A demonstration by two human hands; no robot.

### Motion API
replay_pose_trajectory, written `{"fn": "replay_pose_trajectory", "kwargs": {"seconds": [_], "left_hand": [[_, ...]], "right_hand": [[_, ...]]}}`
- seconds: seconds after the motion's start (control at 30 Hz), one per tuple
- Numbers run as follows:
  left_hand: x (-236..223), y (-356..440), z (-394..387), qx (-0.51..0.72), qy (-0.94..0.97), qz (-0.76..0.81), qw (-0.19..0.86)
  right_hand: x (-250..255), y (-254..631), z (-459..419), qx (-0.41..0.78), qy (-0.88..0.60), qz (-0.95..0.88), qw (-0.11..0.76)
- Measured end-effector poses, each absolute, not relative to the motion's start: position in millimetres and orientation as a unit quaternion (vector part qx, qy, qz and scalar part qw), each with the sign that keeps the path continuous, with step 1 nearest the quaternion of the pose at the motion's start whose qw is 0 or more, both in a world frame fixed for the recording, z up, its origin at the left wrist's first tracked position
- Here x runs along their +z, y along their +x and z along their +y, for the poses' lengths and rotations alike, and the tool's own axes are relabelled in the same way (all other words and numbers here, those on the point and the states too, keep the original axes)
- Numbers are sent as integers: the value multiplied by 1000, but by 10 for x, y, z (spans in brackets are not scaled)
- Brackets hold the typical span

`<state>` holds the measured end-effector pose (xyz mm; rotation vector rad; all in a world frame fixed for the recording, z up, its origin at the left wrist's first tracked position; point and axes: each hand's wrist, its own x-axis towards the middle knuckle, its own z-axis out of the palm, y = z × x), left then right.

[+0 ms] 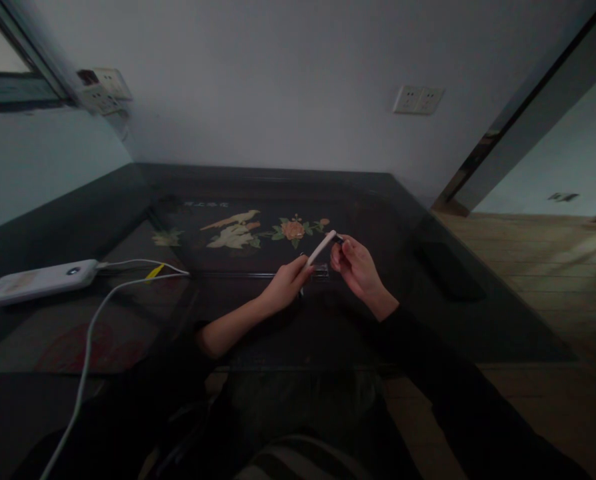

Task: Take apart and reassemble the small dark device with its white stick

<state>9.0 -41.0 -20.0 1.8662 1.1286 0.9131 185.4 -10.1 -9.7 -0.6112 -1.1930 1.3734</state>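
My left hand (289,281) is closed round the lower end of a slim white stick (321,248), whose exact kind I cannot make out. The stick slants up and to the right over the dark table. At its upper end, my right hand (355,265) pinches a small dark piece (339,239) between thumb and fingers. Whether this piece is joined to the stick or apart from it is too dim to tell. Just below the stick, a small clear item (321,271) shows between my hands.
The dark glossy table (278,333) carries a bird-and-flower picture (293,230). On the left lies a white power bank (43,280) with a white cable (89,333) running towards me. A dark flat object (448,272) lies at right. A wall with sockets (418,100) stands behind.
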Motion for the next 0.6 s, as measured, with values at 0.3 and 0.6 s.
{"fn": "replay_pose_trajectory", "kwargs": {"seconds": [0.3,0.6], "left_hand": [[-232,89,-392,368,725,443,378],[-181,143,-475,342,736,441,383]], "right_hand": [[-85,1843,-119,594,-249,-505,575],[-86,1830,-130,600,-262,-483,581]]}}
